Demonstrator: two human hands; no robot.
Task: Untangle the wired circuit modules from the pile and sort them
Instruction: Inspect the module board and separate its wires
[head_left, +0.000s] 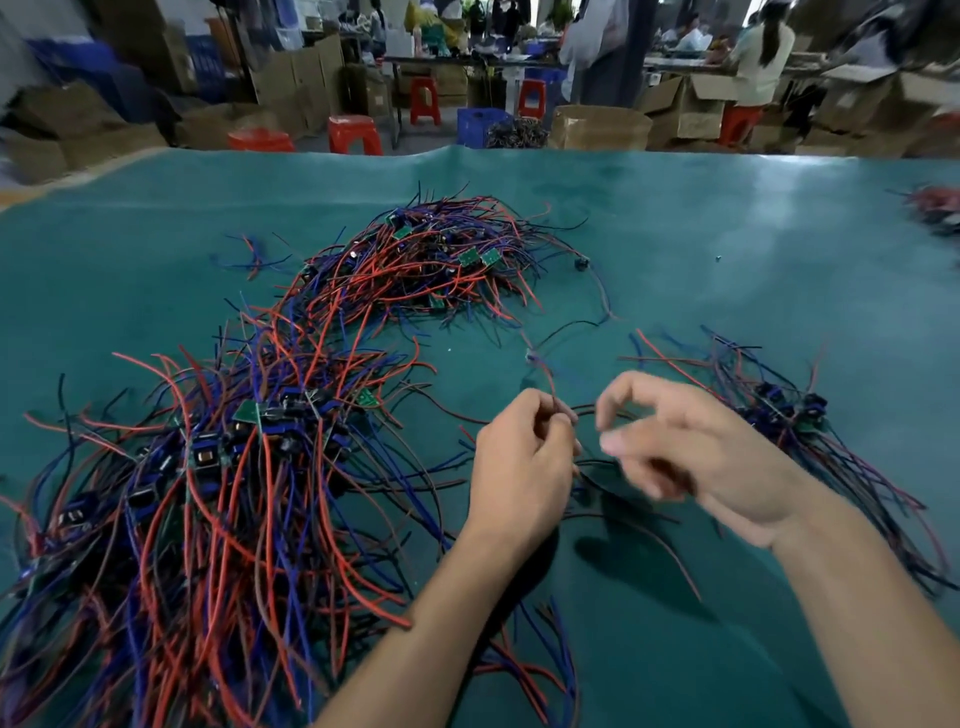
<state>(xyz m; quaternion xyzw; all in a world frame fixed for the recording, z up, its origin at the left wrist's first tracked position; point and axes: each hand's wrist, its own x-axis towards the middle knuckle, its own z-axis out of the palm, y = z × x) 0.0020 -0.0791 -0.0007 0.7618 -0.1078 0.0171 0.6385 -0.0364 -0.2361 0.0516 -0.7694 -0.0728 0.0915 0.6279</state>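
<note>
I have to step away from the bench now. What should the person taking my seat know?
Left hand: pinches a thin red wire that runs up and away over the green mat.
Right hand: blurred, fingers curled near dark wires; its grip cannot be told.
Big tangled pile: left of the hands, trailing back to a far heap.
Smaller bundle: to the right, apparently the sorted modules.
Done: only that bundle, it seems.
Left: free the held module, then work through both tangles.

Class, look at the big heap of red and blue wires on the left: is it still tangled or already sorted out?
Still tangled. In the big heap of red and blue wires, the strands cross over one another in all directions.
</note>
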